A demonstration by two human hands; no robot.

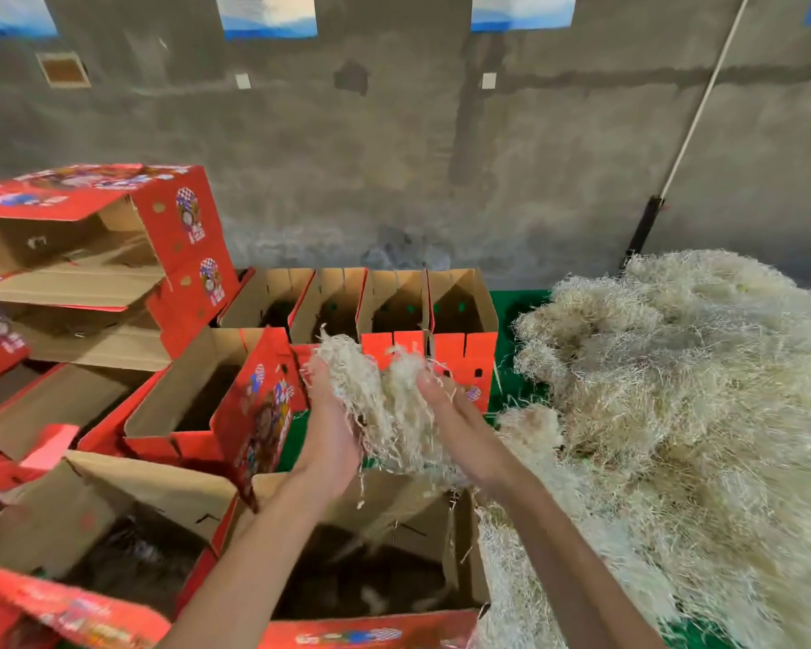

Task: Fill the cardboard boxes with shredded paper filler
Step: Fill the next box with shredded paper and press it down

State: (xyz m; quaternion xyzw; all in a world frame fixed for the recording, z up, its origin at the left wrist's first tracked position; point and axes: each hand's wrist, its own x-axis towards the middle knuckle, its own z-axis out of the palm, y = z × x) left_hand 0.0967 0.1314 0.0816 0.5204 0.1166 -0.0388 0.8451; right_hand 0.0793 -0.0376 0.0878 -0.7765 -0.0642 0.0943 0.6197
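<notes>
My left hand (331,423) and my right hand (460,423) hold a clump of pale shredded paper filler (389,405) between them, palms facing each other. The clump hangs above an open red cardboard box (460,545) in front of me; a few strands show on its dark bottom. A big heap of the same filler (684,414) lies to the right, touching that box's right wall. Another open box (151,503) sits to its left.
Several open red boxes (462,316) stand in a row by the grey wall. More boxes (113,255) are stacked on their sides at the left. A green floor (520,311) shows between boxes and heap. A thin pole (684,142) leans on the wall.
</notes>
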